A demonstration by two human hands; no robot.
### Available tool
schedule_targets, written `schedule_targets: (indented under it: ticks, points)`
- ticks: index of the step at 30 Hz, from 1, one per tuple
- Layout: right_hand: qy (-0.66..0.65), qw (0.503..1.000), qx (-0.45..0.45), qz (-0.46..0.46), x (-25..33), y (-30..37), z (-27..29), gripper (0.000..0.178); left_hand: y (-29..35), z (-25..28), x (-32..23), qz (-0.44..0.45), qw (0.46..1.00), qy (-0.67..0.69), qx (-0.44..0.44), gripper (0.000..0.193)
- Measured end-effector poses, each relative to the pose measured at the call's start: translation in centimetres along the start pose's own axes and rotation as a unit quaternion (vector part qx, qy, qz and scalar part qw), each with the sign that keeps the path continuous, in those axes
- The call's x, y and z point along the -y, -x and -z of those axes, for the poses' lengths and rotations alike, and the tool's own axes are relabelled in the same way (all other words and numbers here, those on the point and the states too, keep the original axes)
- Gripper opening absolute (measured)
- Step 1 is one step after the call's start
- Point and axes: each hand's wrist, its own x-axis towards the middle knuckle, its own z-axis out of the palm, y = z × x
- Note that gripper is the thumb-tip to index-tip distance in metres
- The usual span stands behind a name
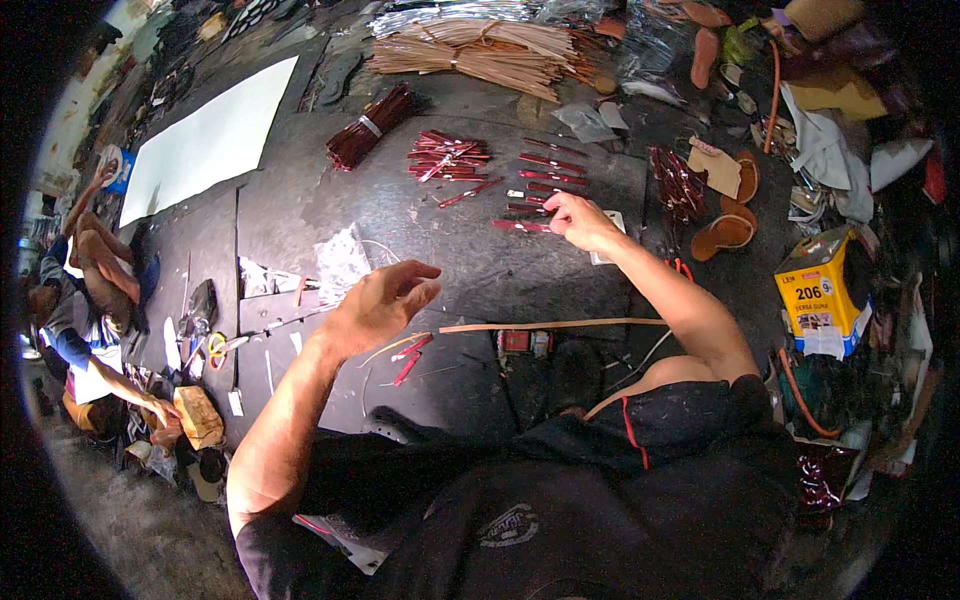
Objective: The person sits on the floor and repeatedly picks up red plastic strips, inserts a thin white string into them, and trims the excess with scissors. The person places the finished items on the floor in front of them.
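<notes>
My right hand [582, 222] reaches over a row of dark red strips [553, 179], its fingers pinched at the end of one of them. Another dark red strip [520, 226] lies just nearer to me. My left hand [385, 305] hovers above the dark work surface, fingers loosely bent and thumb apart, with nothing visible in it. Below it lie a few short red pieces [410, 360]. Farther off are a loose pile of dark red strips [447, 157] and a tied bundle [368, 128] of them. To the right of the row sits another heap of dark red strips [678, 185].
A long tan strip [550, 324] lies across in front of me. Tan bundled strips [470, 52] are at the back, a white sheet [210, 138] at the left. Tan soles [724, 232] and a yellow box [822, 290] stand right. Another person's hand [160, 410] is at far left.
</notes>
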Motion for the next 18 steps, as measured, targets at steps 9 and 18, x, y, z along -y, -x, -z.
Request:
schedule_targets:
  ticks: [9,18]
  points:
    - [0.274,0.947,-0.073,0.153,0.9,-6.5,-3.2,0.031,1.3,1.8,1.9,0.020,0.998,-0.056,-0.036,0.038]
    - [0.258,0.912,-0.058,0.313,1.5,-13.7,-8.0,0.038,3.8,2.4,3.1,0.084,0.992,-0.093,-0.033,0.039]
